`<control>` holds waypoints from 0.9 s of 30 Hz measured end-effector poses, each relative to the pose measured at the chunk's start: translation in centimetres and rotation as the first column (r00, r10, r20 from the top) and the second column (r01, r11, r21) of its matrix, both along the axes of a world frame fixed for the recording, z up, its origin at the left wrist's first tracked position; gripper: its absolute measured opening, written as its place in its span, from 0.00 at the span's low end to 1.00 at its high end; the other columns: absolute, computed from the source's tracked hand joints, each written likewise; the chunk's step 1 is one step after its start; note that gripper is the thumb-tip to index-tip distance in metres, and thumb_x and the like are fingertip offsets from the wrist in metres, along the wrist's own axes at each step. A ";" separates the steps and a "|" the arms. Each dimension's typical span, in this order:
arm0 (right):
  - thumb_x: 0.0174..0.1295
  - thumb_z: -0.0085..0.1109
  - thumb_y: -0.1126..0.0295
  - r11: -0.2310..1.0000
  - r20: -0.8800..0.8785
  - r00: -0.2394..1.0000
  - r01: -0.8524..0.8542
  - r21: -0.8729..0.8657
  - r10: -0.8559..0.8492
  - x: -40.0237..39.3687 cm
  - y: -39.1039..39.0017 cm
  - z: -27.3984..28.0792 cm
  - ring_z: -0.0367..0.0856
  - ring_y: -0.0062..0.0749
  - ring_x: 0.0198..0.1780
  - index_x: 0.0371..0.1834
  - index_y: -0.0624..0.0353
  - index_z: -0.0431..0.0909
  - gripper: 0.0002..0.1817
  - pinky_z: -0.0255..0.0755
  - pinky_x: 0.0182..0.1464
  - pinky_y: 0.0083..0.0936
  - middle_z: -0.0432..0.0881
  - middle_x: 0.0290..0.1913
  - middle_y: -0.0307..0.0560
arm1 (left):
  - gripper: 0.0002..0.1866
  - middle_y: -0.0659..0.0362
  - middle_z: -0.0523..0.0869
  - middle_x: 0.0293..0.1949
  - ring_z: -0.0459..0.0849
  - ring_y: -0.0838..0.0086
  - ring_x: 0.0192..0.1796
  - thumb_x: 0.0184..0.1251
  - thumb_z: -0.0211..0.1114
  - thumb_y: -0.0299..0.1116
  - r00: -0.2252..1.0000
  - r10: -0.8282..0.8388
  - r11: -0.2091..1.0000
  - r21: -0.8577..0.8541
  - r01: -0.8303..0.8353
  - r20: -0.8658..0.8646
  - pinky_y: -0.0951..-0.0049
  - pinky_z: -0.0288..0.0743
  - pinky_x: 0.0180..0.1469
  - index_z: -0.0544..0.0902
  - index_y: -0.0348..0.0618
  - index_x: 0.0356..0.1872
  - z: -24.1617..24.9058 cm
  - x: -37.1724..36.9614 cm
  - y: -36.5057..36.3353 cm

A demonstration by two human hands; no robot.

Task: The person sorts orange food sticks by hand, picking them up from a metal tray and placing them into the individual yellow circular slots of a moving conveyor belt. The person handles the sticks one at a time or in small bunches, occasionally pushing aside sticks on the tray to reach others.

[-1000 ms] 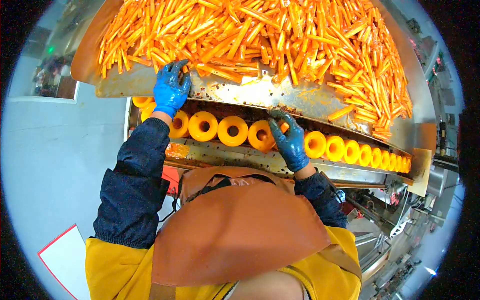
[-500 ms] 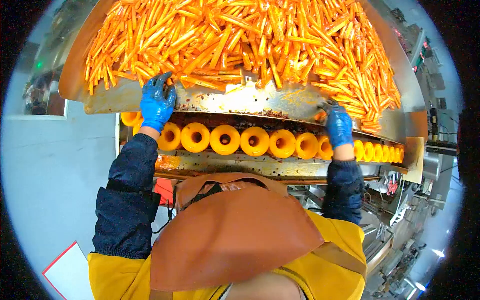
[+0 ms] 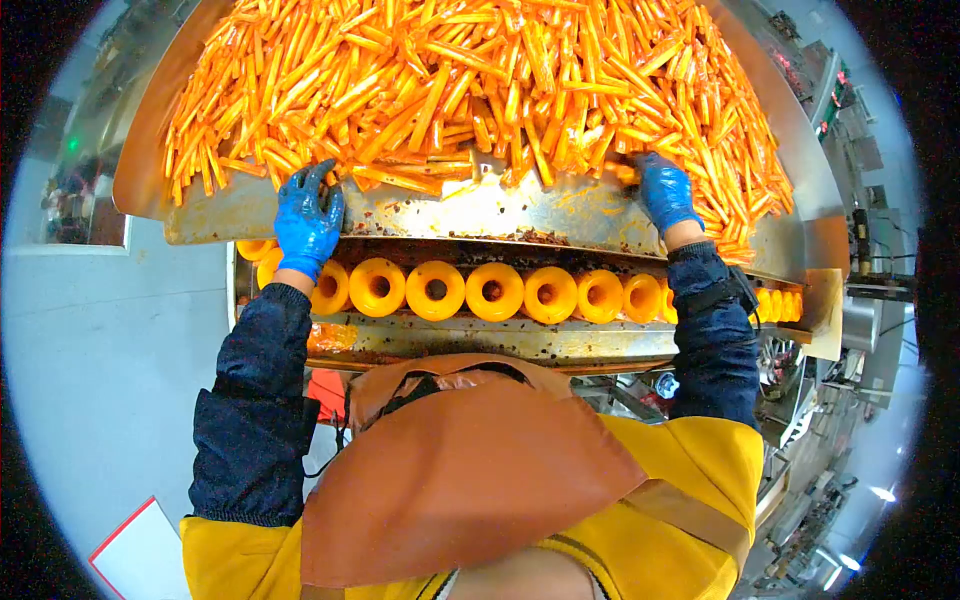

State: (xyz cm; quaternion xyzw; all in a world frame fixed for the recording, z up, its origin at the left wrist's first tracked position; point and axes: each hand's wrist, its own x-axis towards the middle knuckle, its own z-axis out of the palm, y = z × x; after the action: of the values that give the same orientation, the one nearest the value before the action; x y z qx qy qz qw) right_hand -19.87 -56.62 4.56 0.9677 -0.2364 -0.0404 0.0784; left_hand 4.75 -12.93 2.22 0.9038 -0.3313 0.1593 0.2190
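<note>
A large heap of orange, oily sticks (image 3: 440, 80) lies on a metal tray (image 3: 400, 212). At the tray's front left, my left hand (image 3: 309, 220) in a blue glove touches the heap's lower edge, its fingers apart and no stick visibly held. Farther right, my right hand (image 3: 664, 192), also blue-gloved, reaches the near edge of the heap. Its fingertips are blurred against the sticks, and whether they hold one is unclear. Below the tray's edge runs a row of yellow ring-shaped cups (image 3: 436, 290) with dark centres.
A metal ledge (image 3: 500, 338) with dark crumbs runs in front of the cups. A brown apron (image 3: 470, 470) covers my front. At the right stand a pale board (image 3: 824, 315) and machinery. A red-edged white panel (image 3: 150, 550) is at lower left.
My right hand has moved up and slightly left, from the tray's front edge to the heap. My left hand has shifted slightly down and left. The cups appear shifted left.
</note>
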 end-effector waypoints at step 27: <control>0.53 0.64 0.79 0.389 0.517 0.756 -0.371 0.843 -0.401 -3.9 22.0 -4.0 0.77 0.23 0.42 0.43 0.63 0.78 0.13 0.72 0.47 0.21 0.80 0.40 0.40 | 0.20 0.51 0.78 0.48 0.74 0.53 0.52 0.56 0.63 0.36 0.998 -0.007 1.000 0.021 0.008 -0.056 0.57 0.70 0.55 0.78 0.57 0.52 0.2 0.1 0.1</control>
State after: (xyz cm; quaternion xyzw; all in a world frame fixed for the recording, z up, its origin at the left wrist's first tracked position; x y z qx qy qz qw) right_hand -23.79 -34.62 0.58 0.7873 -0.1933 0.1756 -0.5585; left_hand 4.83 -12.86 2.39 0.9090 -0.3301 0.1295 0.2190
